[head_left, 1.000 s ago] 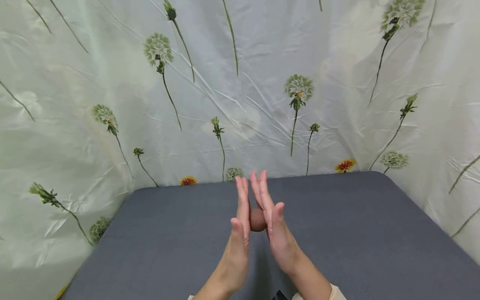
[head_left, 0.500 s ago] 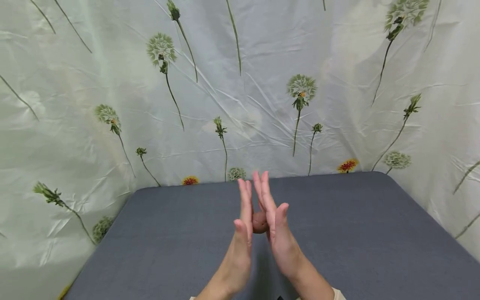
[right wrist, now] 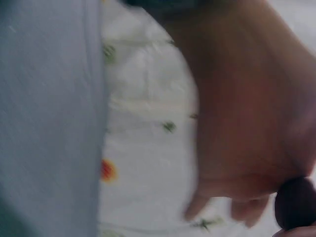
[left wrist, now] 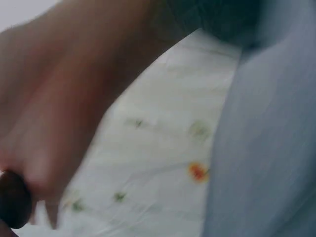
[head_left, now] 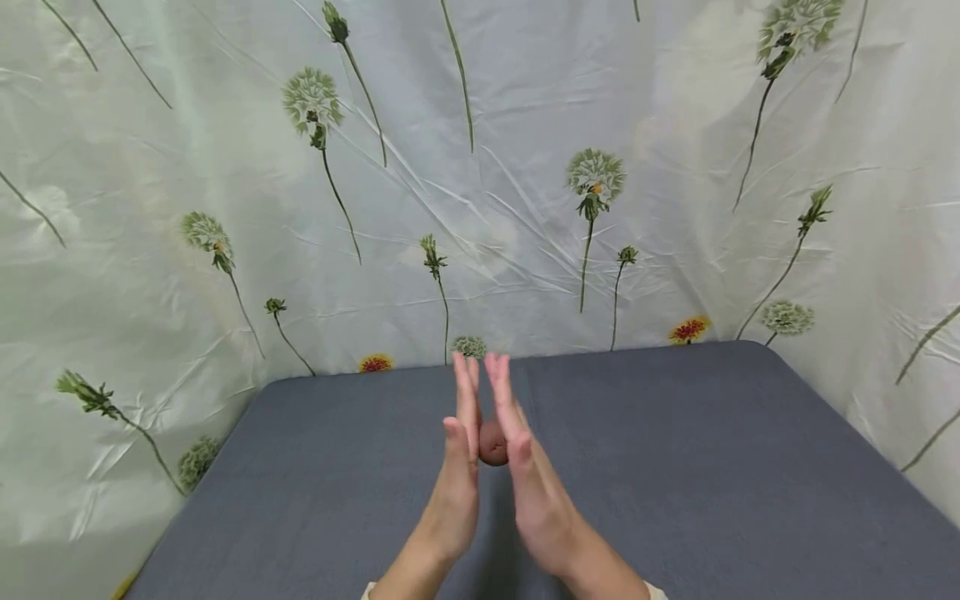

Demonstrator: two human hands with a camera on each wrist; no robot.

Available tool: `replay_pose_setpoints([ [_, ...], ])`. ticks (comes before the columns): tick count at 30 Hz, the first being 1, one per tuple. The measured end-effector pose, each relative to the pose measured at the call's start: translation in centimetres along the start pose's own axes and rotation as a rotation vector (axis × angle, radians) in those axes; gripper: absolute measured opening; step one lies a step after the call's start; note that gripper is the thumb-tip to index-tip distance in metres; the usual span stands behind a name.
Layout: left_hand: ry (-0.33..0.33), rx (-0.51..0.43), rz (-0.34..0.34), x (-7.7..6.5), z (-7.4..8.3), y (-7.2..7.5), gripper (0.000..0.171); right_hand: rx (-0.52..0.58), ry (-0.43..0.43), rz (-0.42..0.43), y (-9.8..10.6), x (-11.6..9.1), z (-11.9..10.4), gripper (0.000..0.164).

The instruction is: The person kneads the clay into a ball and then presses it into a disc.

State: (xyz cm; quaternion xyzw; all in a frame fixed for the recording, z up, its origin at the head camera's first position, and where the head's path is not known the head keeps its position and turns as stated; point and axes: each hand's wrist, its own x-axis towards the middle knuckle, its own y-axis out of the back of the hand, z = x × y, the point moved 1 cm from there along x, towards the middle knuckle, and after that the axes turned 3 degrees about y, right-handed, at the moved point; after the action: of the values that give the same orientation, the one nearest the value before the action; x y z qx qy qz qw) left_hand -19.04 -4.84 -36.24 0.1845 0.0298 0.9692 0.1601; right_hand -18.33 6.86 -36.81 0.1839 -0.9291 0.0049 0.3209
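Observation:
Between my two flat palms sits a brown ball of clay-like dough (head_left: 493, 443) with a small crease in its surface. My left hand (head_left: 459, 483) presses on its left side, fingers straight and pointing away from me. From the other side my right hand (head_left: 536, 496) presses it with straight fingers too, thumb up. Both hands are raised over the grey table. In the left wrist view the dark ball (left wrist: 15, 200) shows at the lower left corner. The right wrist view has the ball (right wrist: 295, 203) at the lower right, under the blurred hand.
The grey padded table (head_left: 337, 483) spreads out below the hands. Behind it and along both sides hangs a pale curtain (head_left: 510, 208) printed with dandelions and orange flowers.
Both hands have shifted left with the ball between them. The right hand has drawn back a little against the left, and the ball has turned, so its crease now faces me.

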Motion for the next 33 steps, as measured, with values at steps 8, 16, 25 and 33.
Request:
replay_pose_setpoints([
  [8,-0.109,-0.013,-0.057,-1.0,1.2,-1.2,0.069,0.101,-0.102,-0.029,1.5,0.5,0.4,0.068],
  [16,-0.017,0.007,0.106,0.3,1.2,1.9,0.068,0.016,-0.007,-0.122,-1.7,-0.5,-0.1,0.063],
  [25,-0.193,0.065,-0.077,-1.3,2.0,-2.1,0.067,0.173,-0.077,-0.056,2.4,0.3,0.1,0.074],
  [33,-0.078,0.034,0.082,0.3,2.2,1.6,0.07,0.105,-0.081,-0.146,-1.1,-0.8,0.9,0.063],
])
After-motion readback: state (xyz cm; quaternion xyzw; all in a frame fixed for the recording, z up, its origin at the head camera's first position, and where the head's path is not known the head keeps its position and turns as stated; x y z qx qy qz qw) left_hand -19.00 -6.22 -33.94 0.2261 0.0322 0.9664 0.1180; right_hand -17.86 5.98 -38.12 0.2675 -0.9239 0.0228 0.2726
